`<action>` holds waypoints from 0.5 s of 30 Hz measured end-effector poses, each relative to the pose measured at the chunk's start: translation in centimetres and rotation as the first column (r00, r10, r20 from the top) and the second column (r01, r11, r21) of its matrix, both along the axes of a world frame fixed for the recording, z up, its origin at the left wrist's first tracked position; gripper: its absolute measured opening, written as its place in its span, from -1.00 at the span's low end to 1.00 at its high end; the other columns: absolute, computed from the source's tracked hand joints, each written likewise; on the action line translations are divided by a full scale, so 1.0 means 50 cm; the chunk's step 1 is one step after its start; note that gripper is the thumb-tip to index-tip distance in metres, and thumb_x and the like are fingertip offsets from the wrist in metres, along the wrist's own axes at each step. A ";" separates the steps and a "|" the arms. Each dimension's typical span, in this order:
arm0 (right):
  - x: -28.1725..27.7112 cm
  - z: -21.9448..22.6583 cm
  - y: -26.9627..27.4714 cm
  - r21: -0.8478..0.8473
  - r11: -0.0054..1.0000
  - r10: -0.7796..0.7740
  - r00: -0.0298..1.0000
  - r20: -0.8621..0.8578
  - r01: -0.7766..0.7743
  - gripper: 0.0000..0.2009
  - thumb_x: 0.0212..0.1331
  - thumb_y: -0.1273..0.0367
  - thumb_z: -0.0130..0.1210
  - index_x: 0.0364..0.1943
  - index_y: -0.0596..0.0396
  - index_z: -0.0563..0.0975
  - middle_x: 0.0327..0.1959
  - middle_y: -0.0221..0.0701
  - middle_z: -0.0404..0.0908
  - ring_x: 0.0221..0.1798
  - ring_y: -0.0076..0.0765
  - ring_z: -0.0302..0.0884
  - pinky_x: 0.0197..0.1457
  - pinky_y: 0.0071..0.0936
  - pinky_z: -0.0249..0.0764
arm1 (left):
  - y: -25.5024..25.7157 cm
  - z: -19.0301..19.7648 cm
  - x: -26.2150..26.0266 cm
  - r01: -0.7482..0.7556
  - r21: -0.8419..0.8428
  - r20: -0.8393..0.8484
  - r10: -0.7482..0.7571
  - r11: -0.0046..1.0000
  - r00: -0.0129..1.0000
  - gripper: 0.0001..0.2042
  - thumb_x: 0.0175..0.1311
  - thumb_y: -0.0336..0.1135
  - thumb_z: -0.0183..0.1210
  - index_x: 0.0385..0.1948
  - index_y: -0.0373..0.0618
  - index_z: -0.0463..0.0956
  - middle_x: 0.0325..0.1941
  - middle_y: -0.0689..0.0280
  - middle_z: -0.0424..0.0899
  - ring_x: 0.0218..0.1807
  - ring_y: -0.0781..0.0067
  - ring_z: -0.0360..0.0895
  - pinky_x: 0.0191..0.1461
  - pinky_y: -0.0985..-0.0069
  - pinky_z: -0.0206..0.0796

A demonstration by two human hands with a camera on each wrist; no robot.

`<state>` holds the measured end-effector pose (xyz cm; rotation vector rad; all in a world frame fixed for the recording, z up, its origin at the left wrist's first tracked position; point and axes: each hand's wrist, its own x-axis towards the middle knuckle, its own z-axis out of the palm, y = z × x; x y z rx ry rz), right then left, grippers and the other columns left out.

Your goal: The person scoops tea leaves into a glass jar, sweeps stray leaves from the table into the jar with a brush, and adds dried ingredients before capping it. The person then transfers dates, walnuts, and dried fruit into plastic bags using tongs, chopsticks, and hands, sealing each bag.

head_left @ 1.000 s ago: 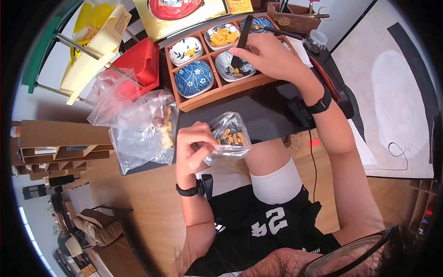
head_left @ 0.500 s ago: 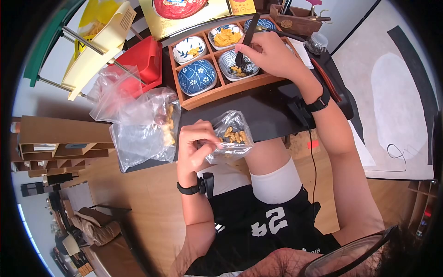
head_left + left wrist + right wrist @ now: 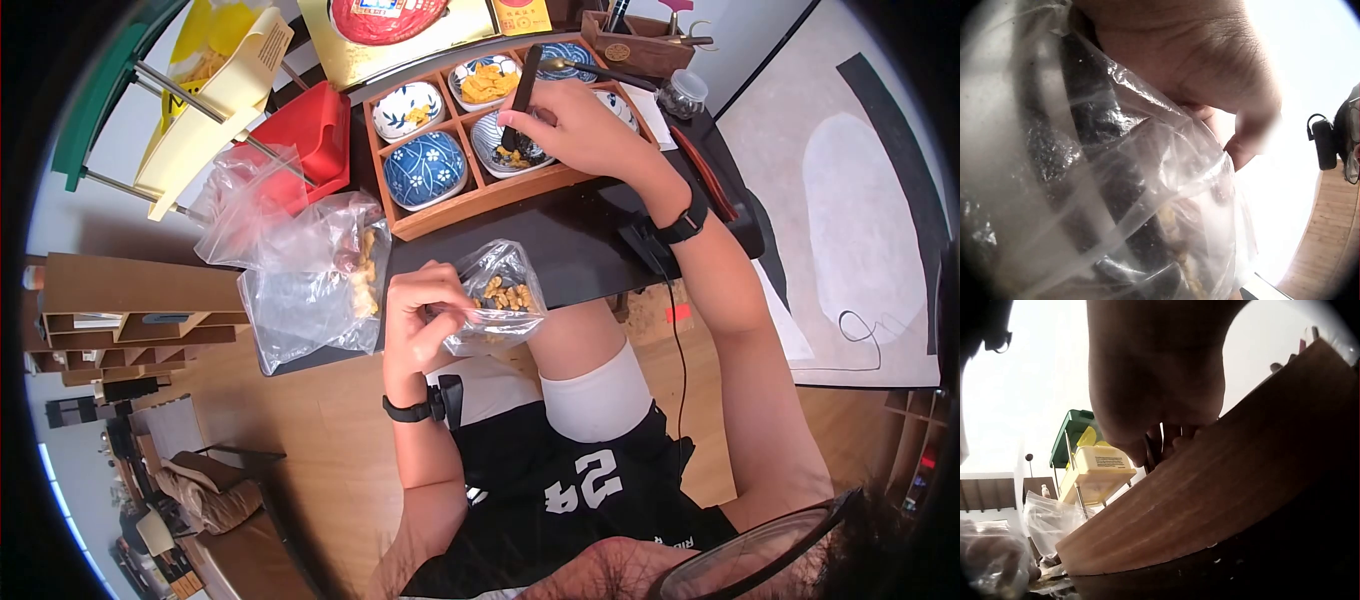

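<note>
My left hand [image 3: 425,310] grips the edge of a clear plastic bag [image 3: 500,258] holding walnut pieces [image 3: 508,295], in front of the table edge. In the left wrist view the bag film [image 3: 1166,156] hangs below the palm. My right hand [image 3: 585,125] holds a long, flat black utensil [image 3: 524,88] over the compartmented wooden tray [image 3: 500,198]. The utensil's lower end reaches into a wave-patterned bowl [image 3: 485,140] with dark and yellowish bits inside. Seen from the right wrist, the tray's side [image 3: 1197,494] hides the bowl and the utensil's tip.
Other bowls in the tray include a blue flowered bowl [image 3: 425,165] and one with yellow flakes [image 3: 488,82]. More plastic bags [image 3: 300,300] lie on the left, near a red bin [image 3: 310,135] and a yellow-green rack [image 3: 225,105]. A lidded jar [image 3: 684,95] stands at right.
My right hand and the black utensil have shifted slightly left and down over the wave-patterned bowl in the last half second. The left hand keeps its grip on the walnut bag, nearly still.
</note>
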<state>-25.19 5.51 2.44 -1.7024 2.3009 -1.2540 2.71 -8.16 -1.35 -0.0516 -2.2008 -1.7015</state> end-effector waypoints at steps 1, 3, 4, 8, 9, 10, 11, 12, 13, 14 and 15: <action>0.000 0.003 0.000 -0.001 1.000 0.000 1.000 -0.001 0.000 -0.67 0.42 0.15 0.20 -0.08 0.18 0.69 -0.67 -0.37 0.36 -0.58 -0.42 0.22 -0.45 -0.30 0.13 | 0.001 0.002 0.000 -0.002 0.009 0.004 0.002 1.000 1.000 -0.77 -0.29 -0.54 0.08 -0.56 -0.24 0.71 -0.60 0.29 0.62 -0.46 0.49 0.36 -0.40 0.55 0.14; 0.000 0.006 0.003 -0.022 1.000 -0.019 1.000 -0.012 0.019 -0.67 0.41 0.15 0.20 -0.10 0.18 0.70 -0.68 -0.36 0.35 -0.58 -0.42 0.22 -0.46 -0.29 0.10 | 0.000 0.004 0.002 -0.004 0.018 0.009 0.004 1.000 1.000 -0.77 -0.29 -0.54 0.09 -0.56 -0.25 0.71 -0.60 0.29 0.61 -0.45 0.49 0.36 -0.40 0.55 0.13; -0.001 0.008 0.004 -0.022 1.000 -0.018 1.000 -0.012 0.018 -0.67 0.41 0.15 0.20 -0.10 0.18 0.70 -0.68 -0.36 0.35 -0.58 -0.42 0.22 -0.46 -0.29 0.10 | 0.000 0.004 0.001 0.000 0.008 0.012 0.000 1.000 1.000 -0.77 -0.29 -0.54 0.09 -0.56 -0.25 0.71 -0.60 0.29 0.60 -0.45 0.49 0.36 -0.40 0.55 0.14; -0.008 0.013 0.010 -0.017 0.997 -0.071 0.996 0.048 0.071 -0.68 0.42 0.15 0.20 -0.10 0.14 0.72 -0.63 -0.46 0.42 -0.53 -0.53 0.29 -0.41 -0.42 0.22 | -0.002 0.006 0.002 0.014 -0.003 0.012 -0.014 1.000 1.000 -0.78 -0.29 -0.55 0.09 -0.56 -0.25 0.71 -0.60 0.29 0.60 -0.45 0.49 0.35 -0.40 0.55 0.14; -0.010 0.012 0.012 -0.030 0.996 -0.080 0.990 0.119 0.084 -0.68 0.43 0.14 0.19 -0.09 0.13 0.73 -0.59 -0.50 0.46 -0.50 -0.58 0.32 -0.37 -0.48 0.28 | -0.001 0.008 0.003 0.013 -0.002 0.014 -0.013 1.000 1.000 -0.78 -0.29 -0.55 0.09 -0.56 -0.25 0.71 -0.60 0.29 0.60 -0.45 0.49 0.35 -0.40 0.55 0.14; -0.025 0.007 0.013 -0.029 0.996 -0.078 0.990 0.119 0.082 -0.68 0.43 0.14 0.19 -0.09 0.13 0.73 -0.59 -0.50 0.46 -0.50 -0.58 0.32 -0.37 -0.48 0.28 | 0.000 0.009 0.002 0.007 -0.002 0.013 -0.007 1.000 1.000 -0.78 -0.29 -0.55 0.09 -0.56 -0.25 0.71 -0.60 0.29 0.60 -0.45 0.49 0.35 -0.40 0.55 0.14; -0.047 -0.002 0.012 -0.002 0.999 -0.051 0.972 0.231 0.052 -0.67 0.44 0.13 0.17 -0.08 0.12 0.73 -0.55 -0.54 0.48 -0.45 -0.62 0.35 -0.32 -0.53 0.31 | 0.001 0.010 0.002 0.002 -0.002 0.011 -0.002 1.000 1.000 -0.78 -0.28 -0.55 0.09 -0.56 -0.25 0.71 -0.61 0.29 0.60 -0.45 0.48 0.35 -0.40 0.54 0.14; -0.065 -0.012 0.010 0.023 1.000 -0.028 0.940 0.341 0.021 -0.67 0.46 0.12 0.15 -0.07 0.10 0.73 -0.51 -0.58 0.51 -0.40 -0.65 0.38 -0.27 -0.58 0.35 | 0.002 0.010 0.002 0.004 -0.001 0.012 -0.004 1.000 1.000 -0.78 -0.28 -0.55 0.09 -0.56 -0.25 0.71 -0.61 0.29 0.60 -0.45 0.48 0.35 -0.40 0.54 0.14; -0.066 -0.008 0.010 0.051 0.998 -0.053 0.910 0.411 0.035 -0.66 0.48 0.13 0.12 -0.11 0.10 0.73 -0.47 -0.60 0.51 -0.38 -0.71 0.34 -0.27 -0.64 0.30 | 0.003 0.010 0.002 0.002 0.004 0.013 -0.002 1.000 1.000 -0.78 -0.28 -0.55 0.09 -0.56 -0.25 0.71 -0.60 0.29 0.60 -0.45 0.48 0.35 -0.40 0.54 0.14; -0.065 -0.004 0.014 0.053 0.998 -0.058 0.911 0.409 0.040 -0.66 0.48 0.13 0.12 -0.11 0.10 0.73 -0.47 -0.60 0.51 -0.38 -0.71 0.34 -0.27 -0.64 0.30 | 0.003 0.009 0.001 0.000 0.009 0.013 0.000 1.000 1.000 -0.78 -0.28 -0.55 0.09 -0.56 -0.25 0.71 -0.60 0.29 0.60 -0.45 0.48 0.35 -0.40 0.54 0.13; -0.064 0.002 0.017 0.029 0.999 -0.049 0.851 0.523 0.039 -0.66 0.45 0.11 0.14 -0.17 0.10 0.74 -0.49 -0.59 0.54 -0.45 -0.72 0.31 -0.33 -0.64 0.25 | 0.001 0.007 0.001 0.003 0.009 0.011 -0.003 1.000 1.000 -0.78 -0.28 -0.55 0.09 -0.56 -0.25 0.71 -0.60 0.29 0.60 -0.45 0.48 0.35 -0.40 0.54 0.13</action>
